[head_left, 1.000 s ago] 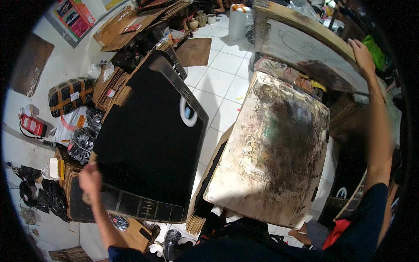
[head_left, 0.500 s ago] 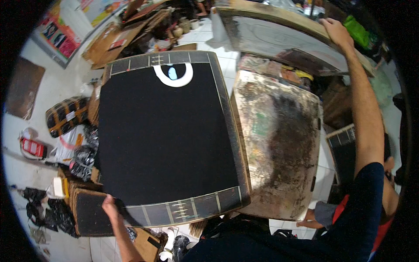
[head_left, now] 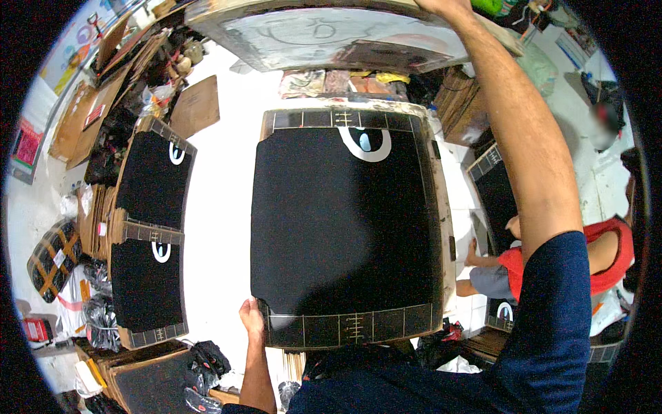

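A board covered with black cloth (head_left: 331,234) lies over a stained worktable top (head_left: 436,162) in front of me. Dark ruled strips run along its near and far ends, and a white curved eye print (head_left: 378,152) with a light blue oval sits at its far side. My left hand (head_left: 252,319) is closed on the board's near left corner, thumb on the edge. Beyond the board, a wood-framed screen (head_left: 276,33) stands tilted up. My right hand (head_left: 447,7) reaches up to its top edge, fingers partly cut off by the picture's edge.
Two similar black boards (head_left: 155,172) with eye prints rest at the left. Cardboard sheets (head_left: 93,114) lean at the far left, near a taped black parcel (head_left: 54,261). On the right, a person in red (head_left: 610,255) sits low beside another black board (head_left: 493,186).
The board has come from the left, held in my left hand, and now lies on the worktable top. My view has turned left, bringing more black boards into sight. My right hand stays at the screen.
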A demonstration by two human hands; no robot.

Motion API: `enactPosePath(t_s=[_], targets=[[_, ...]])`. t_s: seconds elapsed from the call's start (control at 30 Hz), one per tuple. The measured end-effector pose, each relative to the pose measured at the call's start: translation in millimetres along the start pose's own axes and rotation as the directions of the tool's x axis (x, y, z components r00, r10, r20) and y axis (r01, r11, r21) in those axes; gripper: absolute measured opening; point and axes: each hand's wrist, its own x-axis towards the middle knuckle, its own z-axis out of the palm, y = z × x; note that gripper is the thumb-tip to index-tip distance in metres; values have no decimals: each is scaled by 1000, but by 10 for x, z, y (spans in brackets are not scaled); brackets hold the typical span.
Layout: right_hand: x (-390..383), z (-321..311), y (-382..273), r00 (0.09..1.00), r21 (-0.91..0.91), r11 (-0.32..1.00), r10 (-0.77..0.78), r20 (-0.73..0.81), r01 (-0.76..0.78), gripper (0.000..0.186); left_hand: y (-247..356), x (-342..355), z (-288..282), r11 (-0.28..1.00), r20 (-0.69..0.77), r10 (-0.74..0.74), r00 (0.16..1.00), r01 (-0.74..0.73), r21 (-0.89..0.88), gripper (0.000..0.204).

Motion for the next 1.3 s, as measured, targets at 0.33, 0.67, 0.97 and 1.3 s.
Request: enactPosePath(t_s=[0.33, 0.67, 0.97, 1.3], targets=[[149, -23, -12, 997, 38, 998, -51, 55, 49, 57, 400, -292, 311, 987, 68, -55, 996, 44, 156, 43], [455, 55, 28, 992, 13, 993, -118, 32, 118, 71, 550, -178, 465, 803, -79, -36, 996, 76, 592, 37], [445, 10, -25, 998, 15, 998, -60, 26, 60, 67, 412, -72, 475, 881, -105, -16, 994, 64, 468, 50], [-693, 194, 171, 999, -23, 999, -43, 1, 43, 43, 1752, 247, 1030, 949, -72, 256, 964, -237, 207, 70]])
